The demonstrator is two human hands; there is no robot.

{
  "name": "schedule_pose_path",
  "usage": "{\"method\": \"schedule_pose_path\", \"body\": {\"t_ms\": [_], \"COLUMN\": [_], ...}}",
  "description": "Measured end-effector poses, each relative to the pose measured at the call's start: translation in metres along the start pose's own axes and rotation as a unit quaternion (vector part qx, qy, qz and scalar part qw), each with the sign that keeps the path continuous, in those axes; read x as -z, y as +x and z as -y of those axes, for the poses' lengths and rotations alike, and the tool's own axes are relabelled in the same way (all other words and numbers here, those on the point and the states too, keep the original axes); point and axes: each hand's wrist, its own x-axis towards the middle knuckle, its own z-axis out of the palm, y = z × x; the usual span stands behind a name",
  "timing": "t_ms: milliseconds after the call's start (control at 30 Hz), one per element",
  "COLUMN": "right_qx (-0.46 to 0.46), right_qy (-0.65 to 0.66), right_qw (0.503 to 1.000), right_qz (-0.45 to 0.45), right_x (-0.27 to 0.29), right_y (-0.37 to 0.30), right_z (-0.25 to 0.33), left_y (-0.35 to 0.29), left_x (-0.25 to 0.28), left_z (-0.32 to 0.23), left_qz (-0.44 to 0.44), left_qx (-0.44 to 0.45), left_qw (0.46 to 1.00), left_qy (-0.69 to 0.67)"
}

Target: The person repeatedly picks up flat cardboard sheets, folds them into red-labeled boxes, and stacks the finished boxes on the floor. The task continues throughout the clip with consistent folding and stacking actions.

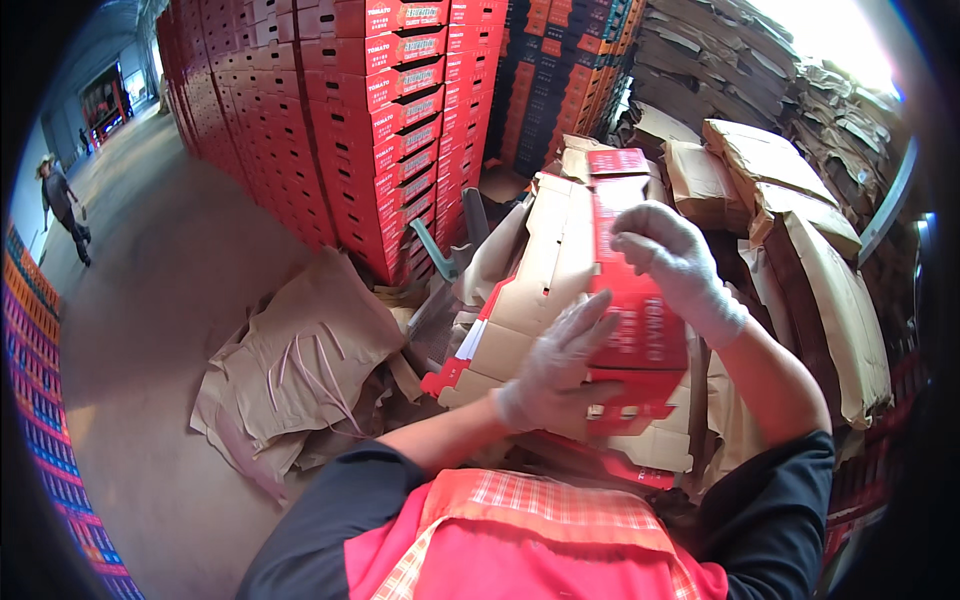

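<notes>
A cardboard carton blank [555, 260] lies in front of me, brown inside, with its red printed side panel [640, 315] folded up. My left hand [565, 360], in a whitish glove, rests against the panel's left side, fingers stretched out and slightly blurred. Over the panel's upper part is my right hand [675, 260], also gloved, its fingers curled in toward the palm. Whatever those fingers may hold is hidden. More flat cardboard [665, 440] shows beneath, near my body.
Tall stacks of red cartons [340, 130] stand ahead on the left, dark and orange ones [560, 85] behind. Paper-wrapped bundles [780, 190] are heaped at right. Crumpled brown paper [300, 360] lies on the floor at left. A person [62, 208] walks at far left.
</notes>
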Motion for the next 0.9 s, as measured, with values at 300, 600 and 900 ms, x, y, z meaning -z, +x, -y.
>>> {"method": "schedule_pose_path", "body": {"t_ms": [300,600,900], "right_qx": [-0.011,-0.048,-0.426], "right_qy": [-0.370,-0.493,-0.541], "right_qw": [0.881,0.869,0.616], "right_qz": [0.294,0.006,-0.383], "right_x": [-0.120,-0.034,0.023], "right_y": [-0.082,-0.193,-0.423], "right_z": [-0.071,-0.020,0.099], "left_y": [-0.163,-0.180,-0.236], "left_x": [0.114,0.070,-0.056], "left_z": [0.027,0.023,-0.055], "left_qz": [0.140,0.109,0.480], "left_qx": [0.585,0.384,0.245], "left_qw": [0.797,0.902,0.787], "left_qy": [0.056,-0.162,-0.301]}}
